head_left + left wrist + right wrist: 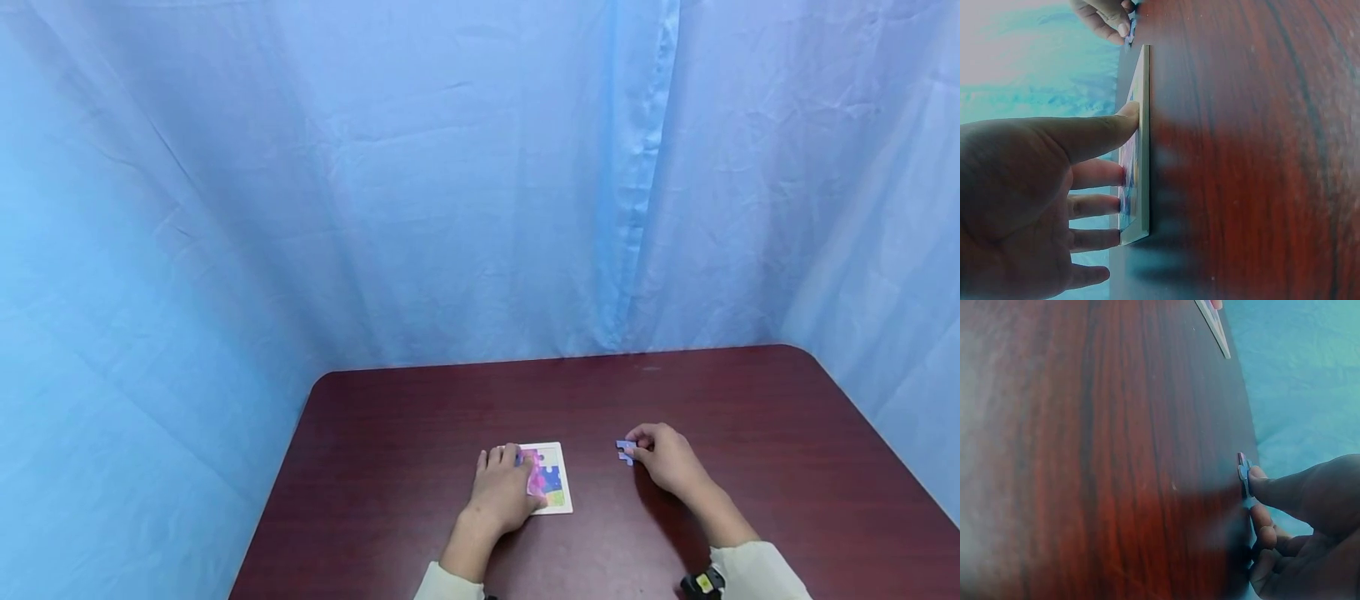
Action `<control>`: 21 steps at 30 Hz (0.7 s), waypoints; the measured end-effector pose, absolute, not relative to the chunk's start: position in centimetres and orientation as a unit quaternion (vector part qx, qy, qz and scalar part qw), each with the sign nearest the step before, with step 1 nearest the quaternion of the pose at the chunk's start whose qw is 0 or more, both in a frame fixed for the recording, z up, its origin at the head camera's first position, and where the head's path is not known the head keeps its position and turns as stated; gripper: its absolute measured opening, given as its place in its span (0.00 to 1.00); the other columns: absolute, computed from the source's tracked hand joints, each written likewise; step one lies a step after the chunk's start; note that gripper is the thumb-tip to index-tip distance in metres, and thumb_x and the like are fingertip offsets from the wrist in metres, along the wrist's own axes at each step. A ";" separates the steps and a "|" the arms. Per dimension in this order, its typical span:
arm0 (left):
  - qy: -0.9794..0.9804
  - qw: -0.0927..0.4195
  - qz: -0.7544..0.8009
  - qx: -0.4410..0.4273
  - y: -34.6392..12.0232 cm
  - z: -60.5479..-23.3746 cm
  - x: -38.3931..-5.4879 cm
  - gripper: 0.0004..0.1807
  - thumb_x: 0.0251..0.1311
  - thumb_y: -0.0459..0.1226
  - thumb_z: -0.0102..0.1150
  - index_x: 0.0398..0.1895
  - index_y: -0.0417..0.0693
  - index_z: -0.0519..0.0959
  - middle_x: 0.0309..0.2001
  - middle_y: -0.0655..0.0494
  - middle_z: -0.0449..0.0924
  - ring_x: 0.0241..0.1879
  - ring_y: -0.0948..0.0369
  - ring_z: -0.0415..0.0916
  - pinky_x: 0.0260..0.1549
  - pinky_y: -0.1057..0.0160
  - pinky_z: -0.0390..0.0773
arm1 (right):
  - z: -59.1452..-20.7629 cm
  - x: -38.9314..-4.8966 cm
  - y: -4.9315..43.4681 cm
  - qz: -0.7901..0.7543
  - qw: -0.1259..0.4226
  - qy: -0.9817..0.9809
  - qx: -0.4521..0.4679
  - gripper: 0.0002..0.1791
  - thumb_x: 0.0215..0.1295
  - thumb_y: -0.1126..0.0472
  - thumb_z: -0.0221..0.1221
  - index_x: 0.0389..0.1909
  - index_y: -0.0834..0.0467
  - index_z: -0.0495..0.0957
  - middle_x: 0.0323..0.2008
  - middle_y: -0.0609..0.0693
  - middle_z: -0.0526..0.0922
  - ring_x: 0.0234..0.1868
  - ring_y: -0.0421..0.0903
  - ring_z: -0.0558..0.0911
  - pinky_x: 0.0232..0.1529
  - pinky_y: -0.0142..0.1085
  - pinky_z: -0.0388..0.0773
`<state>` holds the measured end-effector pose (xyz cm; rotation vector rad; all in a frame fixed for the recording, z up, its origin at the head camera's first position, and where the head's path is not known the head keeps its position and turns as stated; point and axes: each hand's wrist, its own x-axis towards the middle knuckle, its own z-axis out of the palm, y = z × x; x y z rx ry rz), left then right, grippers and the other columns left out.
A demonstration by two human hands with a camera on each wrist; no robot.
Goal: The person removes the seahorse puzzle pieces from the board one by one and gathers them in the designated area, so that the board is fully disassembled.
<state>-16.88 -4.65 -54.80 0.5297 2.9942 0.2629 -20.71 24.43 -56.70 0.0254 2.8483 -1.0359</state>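
A small jigsaw puzzle in a white frame [566,498] lies flat on the table, with pink, blue and yellow-green pieces fitted inside; a pale bare patch shows at its upper right. My left hand [501,493] rests over the puzzle's left part, its straight fingers and thumb touching the surface, as the left wrist view shows, and covers what lies beneath. To the right of the frame, my right hand [670,461] pinches a blue puzzle piece [624,451] between thumb and fingers, close over the table. In the right wrist view the puzzle piece [1244,472] appears edge-on.
The dark red-brown table [420,408] has rounded far corners. Light blue curtains [465,208] hang behind it and along both sides. A black strap device [703,582] sits at the right wrist, beside a pale sleeve [757,571].
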 end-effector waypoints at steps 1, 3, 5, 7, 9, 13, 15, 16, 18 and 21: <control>0.980 0.045 0.086 0.173 -4.7 -54.8 -16.9 0.35 0.61 0.56 0.73 0.68 0.51 0.81 0.67 0.48 0.75 0.68 0.47 0.72 0.74 0.38 0.68 | -56.7 -20.7 24.4 -0.341 0.053 0.939 0.005 0.07 0.72 0.65 0.65 0.47 0.62 0.85 0.39 0.54 0.82 0.38 0.47 0.79 0.41 0.42 0.76; 0.980 0.047 0.085 0.172 -4.7 -54.7 -16.9 0.36 0.61 0.56 0.72 0.69 0.51 0.80 0.68 0.48 0.75 0.69 0.47 0.71 0.74 0.38 0.68 | -56.7 -20.6 24.3 -0.339 0.048 0.939 -0.001 0.07 0.72 0.66 0.64 0.47 0.62 0.85 0.41 0.56 0.81 0.40 0.48 0.79 0.42 0.43 0.77; 0.980 0.047 0.084 0.172 -4.7 -54.7 -16.8 0.36 0.61 0.56 0.72 0.70 0.51 0.80 0.68 0.48 0.75 0.69 0.47 0.71 0.74 0.38 0.68 | -56.7 -20.5 24.2 -0.340 0.041 0.940 -0.009 0.06 0.72 0.67 0.64 0.46 0.63 0.85 0.43 0.59 0.80 0.41 0.49 0.79 0.42 0.43 0.77; 0.980 0.046 0.083 0.173 -4.7 -54.8 -16.8 0.37 0.61 0.57 0.72 0.70 0.51 0.79 0.68 0.48 0.75 0.69 0.47 0.71 0.74 0.38 0.68 | -56.8 -20.4 24.2 -0.335 0.035 0.942 -0.014 0.06 0.72 0.67 0.64 0.46 0.64 0.85 0.44 0.61 0.78 0.41 0.49 0.78 0.42 0.43 0.77; 0.980 0.043 0.084 0.175 -4.7 -54.7 -16.8 0.37 0.61 0.57 0.72 0.70 0.51 0.79 0.68 0.48 0.75 0.69 0.47 0.72 0.74 0.38 0.68 | -56.8 -20.4 24.3 -0.332 0.031 0.943 -0.017 0.07 0.73 0.67 0.63 0.46 0.64 0.85 0.45 0.61 0.78 0.41 0.50 0.78 0.42 0.43 0.77; 0.980 0.040 0.086 0.174 -4.7 -54.8 -16.8 0.36 0.61 0.56 0.72 0.70 0.52 0.80 0.68 0.47 0.75 0.69 0.46 0.72 0.74 0.37 0.68 | -56.6 -20.4 24.3 -0.330 0.025 0.943 -0.017 0.07 0.73 0.67 0.58 0.45 0.63 0.83 0.47 0.62 0.77 0.44 0.51 0.77 0.43 0.43 0.76; 0.980 0.042 0.089 0.172 -4.7 -54.8 -16.8 0.36 0.60 0.56 0.72 0.69 0.52 0.80 0.68 0.47 0.75 0.70 0.46 0.72 0.74 0.37 0.68 | -56.5 -20.5 24.0 -0.331 0.019 0.943 -0.016 0.07 0.72 0.68 0.56 0.43 0.63 0.82 0.48 0.62 0.76 0.44 0.51 0.77 0.44 0.44 0.76; 0.980 0.044 0.090 0.170 -4.8 -54.8 -16.7 0.35 0.61 0.56 0.73 0.69 0.52 0.81 0.68 0.47 0.75 0.70 0.46 0.72 0.74 0.37 0.68 | -56.4 -20.4 23.8 -0.331 0.014 0.943 -0.014 0.07 0.71 0.68 0.55 0.43 0.62 0.82 0.47 0.62 0.76 0.44 0.51 0.77 0.44 0.44 0.77; 0.980 0.047 0.093 0.169 -4.8 -54.8 -16.7 0.35 0.61 0.55 0.73 0.68 0.52 0.81 0.69 0.47 0.75 0.70 0.46 0.71 0.74 0.37 0.68 | -56.3 -20.4 23.1 -0.326 -0.002 0.945 -0.014 0.07 0.69 0.68 0.56 0.42 0.61 0.82 0.47 0.61 0.76 0.44 0.51 0.78 0.45 0.45 0.77; 0.980 0.049 0.093 0.168 -4.9 -54.7 -16.7 0.35 0.61 0.55 0.73 0.69 0.52 0.81 0.69 0.47 0.75 0.70 0.46 0.71 0.74 0.37 0.68 | -56.2 -20.2 21.6 -0.324 -0.025 0.945 -0.029 0.07 0.67 0.69 0.58 0.41 0.59 0.83 0.45 0.57 0.79 0.40 0.47 0.79 0.44 0.43 0.78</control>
